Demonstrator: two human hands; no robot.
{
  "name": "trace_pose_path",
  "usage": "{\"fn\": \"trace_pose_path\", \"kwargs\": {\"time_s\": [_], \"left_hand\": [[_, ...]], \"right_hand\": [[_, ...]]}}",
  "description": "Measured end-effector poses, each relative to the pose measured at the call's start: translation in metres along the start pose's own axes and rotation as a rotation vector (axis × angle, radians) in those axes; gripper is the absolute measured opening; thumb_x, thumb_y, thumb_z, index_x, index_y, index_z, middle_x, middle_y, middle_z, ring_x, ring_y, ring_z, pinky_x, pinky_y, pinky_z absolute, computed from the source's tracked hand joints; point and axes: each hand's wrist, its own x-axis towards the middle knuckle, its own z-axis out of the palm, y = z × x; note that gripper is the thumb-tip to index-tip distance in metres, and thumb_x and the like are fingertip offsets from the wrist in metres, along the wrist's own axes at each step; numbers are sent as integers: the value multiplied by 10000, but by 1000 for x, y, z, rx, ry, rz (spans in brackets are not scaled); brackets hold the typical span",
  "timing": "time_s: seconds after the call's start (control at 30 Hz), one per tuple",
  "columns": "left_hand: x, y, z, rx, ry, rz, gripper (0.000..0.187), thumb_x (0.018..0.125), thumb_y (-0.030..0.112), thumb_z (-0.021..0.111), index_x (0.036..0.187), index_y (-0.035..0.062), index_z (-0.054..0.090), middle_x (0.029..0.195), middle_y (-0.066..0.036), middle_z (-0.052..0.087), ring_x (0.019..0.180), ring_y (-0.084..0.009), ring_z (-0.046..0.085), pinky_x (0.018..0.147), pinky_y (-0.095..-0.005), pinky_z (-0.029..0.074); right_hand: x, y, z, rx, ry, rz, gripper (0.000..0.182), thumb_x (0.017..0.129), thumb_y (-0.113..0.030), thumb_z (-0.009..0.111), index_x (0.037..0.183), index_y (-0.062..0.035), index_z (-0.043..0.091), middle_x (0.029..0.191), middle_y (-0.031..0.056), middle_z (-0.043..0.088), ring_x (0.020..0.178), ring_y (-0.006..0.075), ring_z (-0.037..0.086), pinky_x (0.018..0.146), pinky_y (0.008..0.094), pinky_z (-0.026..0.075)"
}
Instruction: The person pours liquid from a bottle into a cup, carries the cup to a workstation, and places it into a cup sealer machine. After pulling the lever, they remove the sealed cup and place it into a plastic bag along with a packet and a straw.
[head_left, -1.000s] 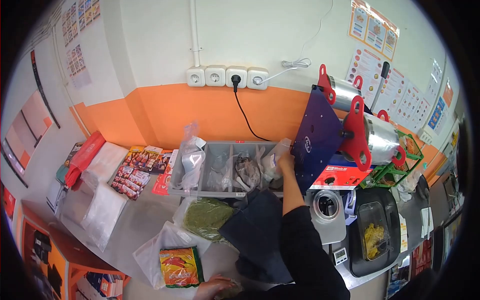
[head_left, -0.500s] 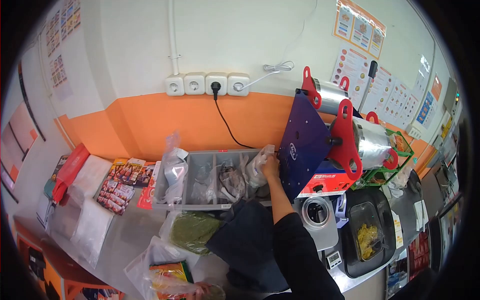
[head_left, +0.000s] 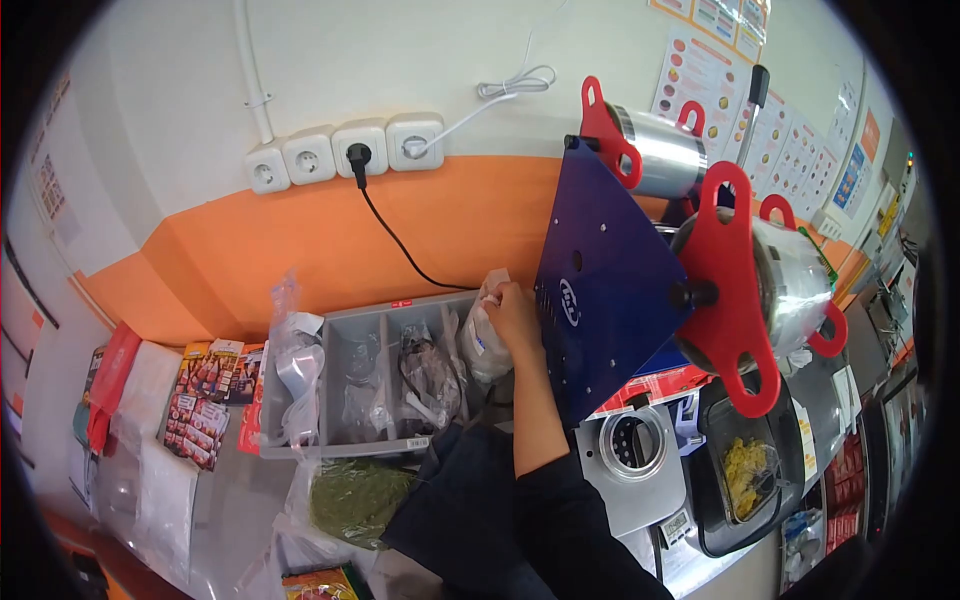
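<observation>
My right hand (head_left: 512, 318) is closed around the gathered top of a clear plastic bag with pale contents (head_left: 482, 350). The bag is at the right end of a grey divided bin (head_left: 345, 448), close against the blue side panel of a machine. In the neighbouring compartment lies another clear bag with dark and white items (head_left: 432, 380). A crumpled clear bag (head_left: 362, 405) sits in the compartment left of that. My left hand is not visible.
Left of the bin are leaflets (head_left: 205, 385) and a red bag (head_left: 115, 385). A bag of green stuff (head_left: 358, 500) and dark cloth (head_left: 465, 515) lie in front. The blue panel (head_left: 610, 290) with red-handled metal cylinders (head_left: 790, 275) stands right, near a black tray (head_left: 718, 530).
The view has shifted, bringing the machine closer. My right hand still grips the bag at the bin's right end. My left hand, earlier by the colourful packet at the bottom, has gone from view.
</observation>
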Motion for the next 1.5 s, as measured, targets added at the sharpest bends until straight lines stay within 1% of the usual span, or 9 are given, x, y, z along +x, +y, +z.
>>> {"fn": "trace_pose_path", "kwargs": {"time_s": [0.4, 0.47, 0.6, 0.8, 0.93, 1.0, 1.07, 1.27, 1.5], "left_hand": [[-18, 4, -2, 63, 191, 43, 700, 849, 566, 501, 1240, -14, 461, 1200, -176, 516, 1086, -290, 501, 955, -418, 372], [-23, 9, -5, 75, 246, 59, 716, 849, 583, 493, 1240, -16, 456, 1194, -177, 515, 1087, -294, 499, 956, -420, 370], [-30, 26, -10, 106, 372, 93, 749, 849, 617, 477, 1240, -21, 446, 1184, -181, 514, 1088, -302, 494, 959, -425, 366], [-45, 66, -38, 204, 686, 323, 800, 848, 668, 453, 1241, -28, 430, 1168, -185, 513, 1090, -313, 487, 963, -432, 361], [-63, 92, -97, 280, 913, 536, 825, 848, 694, 441, 1241, -31, 422, 1160, -188, 512, 1091, -319, 483, 965, -435, 358], [-65, 95, -162, 744, 1136, 814, 404, 963, 269, 415, 1272, 13, 462, 1180, -122, 540, 1105, -227, 507, 988, -363, 364], [-1, 199, -126, 518, 1224, 727, 390, 894, 333, 514, 1100, 4, 552, 1062, -122, 548, 1023, -217, 520, 950, -342, 373], [126, 277, -80, 471, -11, 402, 343, 895, 159, 624, 1202, 30, 541, 1151, -121, 592, 1096, -236, 550, 984, -360, 388], [192, 249, -6, -13, -422, 222, 302, 988, 202, 538, 1229, 20, 515, 1008, -57, 634, 934, -105, 588, 822, -259, 462]], "right_hand": [[-30, -25, -10, -222, -46, -23, 158, 765, -102, 636, 893, -9, 635, 1047, 221, 593, 1013, 423, 562, 831, 502, 472], [-40, -58, -7, -291, 306, -197, 223, 703, -75, 701, 916, -53, 641, 1007, 154, 584, 986, 366, 536, 827, 460, 455], [-81, -63, 56, -258, -465, -489, 251, 704, -191, 725, 928, -93, 670, 993, 115, 602, 993, 341, 537, 881, 486, 385], [-109, -33, 111, -467, -727, -329, 241, 654, -248, 767, 833, -103, 697, 995, 105, 671, 1036, 306, 599, 895, 587, 346], [-91, -46, 74, -32, -780, -199, 270, 666, -280, 792, 789, -66, 684, 826, 93, 673, 860, 237, 639, 780, 450, 432], [-86, -56, 51, 160, -702, -147, 275, 681, -275, 799, 793, -55, 679, 766, 79, 664, 796, 193, 636, 726, 374, 456], [-83, -78, 17, 620, -716, -15, 197, 754, -199, 773, 809, -34, 682, 735, 26, 647, 737, 119, 601, 665, 270, 405], [-103, -132, -82, 1101, -720, 47, 131, 845, -171, 730, 886, -54, 684, 771, -51, 624, 714, 21, 525, 611, 191, 375], [-141, -162, -150, 1229, -635, -45, 155, 853, -67, 711, 986, -8, 656, 810, -23, 635, 741, 36, 552, 658, 185, 417]]}}
